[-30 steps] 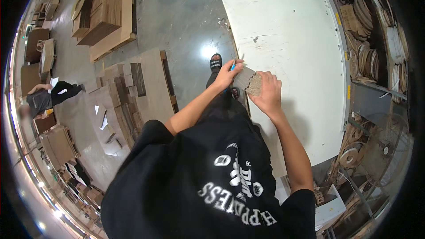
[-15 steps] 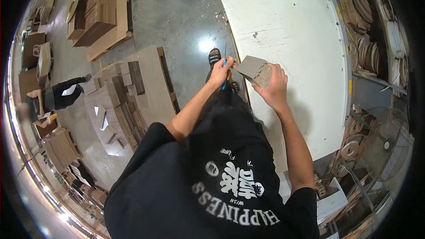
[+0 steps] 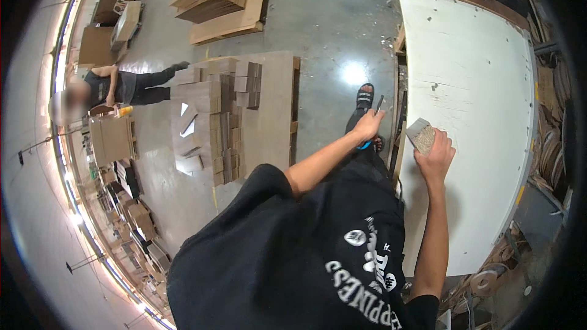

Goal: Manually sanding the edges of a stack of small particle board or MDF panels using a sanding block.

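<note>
Presently the right hand (image 3: 435,157) has its grip closed over a small flat piece of speckled board (image 3: 421,135), fingers wrapped across its near edge, pressing it down on the white bench (image 3: 483,85) close to the bench's left edge. The left hand (image 3: 369,126) is closed around a thin dark pen-like tool (image 3: 378,104), which points up and away; this hand hangs off the bench, over the grey floor (image 3: 330,24), just left of the board piece. A sandalled foot (image 3: 364,95) shows beyond it. Further left, a pallet (image 3: 269,116) carries stacked cardboard pieces (image 3: 220,116). Another person (image 3: 122,85) stands well apart at far left.
</note>
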Demonstrator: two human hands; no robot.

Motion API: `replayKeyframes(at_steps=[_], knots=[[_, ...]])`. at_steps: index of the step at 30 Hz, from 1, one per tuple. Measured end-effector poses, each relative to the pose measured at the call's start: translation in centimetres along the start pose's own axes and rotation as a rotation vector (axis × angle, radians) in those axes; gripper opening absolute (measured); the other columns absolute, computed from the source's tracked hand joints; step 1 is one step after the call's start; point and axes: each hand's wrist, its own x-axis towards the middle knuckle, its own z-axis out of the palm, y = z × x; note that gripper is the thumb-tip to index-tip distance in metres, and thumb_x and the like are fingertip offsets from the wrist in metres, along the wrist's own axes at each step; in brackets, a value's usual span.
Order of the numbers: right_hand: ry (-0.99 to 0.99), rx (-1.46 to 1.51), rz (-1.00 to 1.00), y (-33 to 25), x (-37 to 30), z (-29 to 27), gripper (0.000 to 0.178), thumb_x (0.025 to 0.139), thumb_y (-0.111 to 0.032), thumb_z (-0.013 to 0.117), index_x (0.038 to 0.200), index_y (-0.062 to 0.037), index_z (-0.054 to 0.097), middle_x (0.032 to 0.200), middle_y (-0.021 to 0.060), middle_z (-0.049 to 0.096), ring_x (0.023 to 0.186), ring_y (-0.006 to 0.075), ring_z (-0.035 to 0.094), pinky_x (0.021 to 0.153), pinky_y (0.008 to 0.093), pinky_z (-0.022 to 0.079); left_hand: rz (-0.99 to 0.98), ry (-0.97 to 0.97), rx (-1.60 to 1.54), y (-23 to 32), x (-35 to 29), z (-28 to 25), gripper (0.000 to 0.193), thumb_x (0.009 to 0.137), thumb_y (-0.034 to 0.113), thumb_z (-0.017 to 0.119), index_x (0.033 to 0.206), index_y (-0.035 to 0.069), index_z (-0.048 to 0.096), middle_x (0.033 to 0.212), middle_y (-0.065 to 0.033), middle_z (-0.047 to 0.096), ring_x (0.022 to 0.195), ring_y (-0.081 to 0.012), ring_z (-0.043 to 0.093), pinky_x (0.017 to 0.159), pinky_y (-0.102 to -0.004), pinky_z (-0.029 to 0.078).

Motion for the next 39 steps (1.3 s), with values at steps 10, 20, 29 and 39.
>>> replayKeyframes(at_steps=[10, 20, 29, 39], knots=[[0.033, -0.153, -0.058, 0.5, -0.8, 1.0, 0.075, 0.074, -0.02, 0.083, 0.14, -0.0009, 0.055, 0.127, 0.0158, 0.061, 0.115, 0.0376, 0.059, 0.097, 0.0523, 0.045, 0.176, -0.027, 0.306, 3.1, -5.9, -0.2, 0.047, 0.114, 0.041, 0.053, 0.137, 0.0, 0.057, 0.118, -0.028, 0.071, 0.116, -0.0383, 0.071, 0.103, -0.047, 0.051], [0.095, -0.133, -0.058, 1.0, -0.5, 1.0, 0.062, 0.07, -0.029, 0.093, 0.119, -0.0047, 0.064, 0.112, 0.0134, 0.065, 0.108, 0.0339, 0.065, 0.089, 0.0502, 0.05, 0.615, -0.132, 0.039, 9.8, -4.0, 3.5, 0.071, 0.12, 0.05, 0.037, 0.161, -0.008, 0.045, 0.159, -0.0223, 0.056, 0.149, -0.0283, 0.05, 0.127, -0.039, 0.035], [-0.045, -0.116, 0.013, 0.2, -0.3, -0.6, 0.067, 0.07, -0.031, 0.095, 0.122, -0.0036, 0.063, 0.119, 0.0123, 0.064, 0.115, 0.0308, 0.062, 0.095, 0.0484, 0.046, 0.596, -0.14, 0.311, 12.2, -4.8, 8.3, 0.063, 0.12, 0.05, 0.035, 0.156, 0.002, 0.054, 0.144, -0.0212, 0.068, 0.137, -0.0314, 0.062, 0.116, -0.0398, 0.044], [-0.005, -0.059, -0.027, 0.7, -0.3, 0.4, 0.068, 0.066, -0.029, 0.095, 0.12, -0.0075, 0.061, 0.113, 0.0126, 0.064, 0.11, 0.0346, 0.062, 0.09, 0.0514, 0.046, 0.556, 0.033, 0.658, 12.4, -5.9, 9.6, 0.046, 0.118, 0.038, 0.028, 0.139, 0.004, 0.05, 0.114, -0.0307, 0.072, 0.108, -0.0514, 0.069, 0.095, -0.0626, 0.053]])
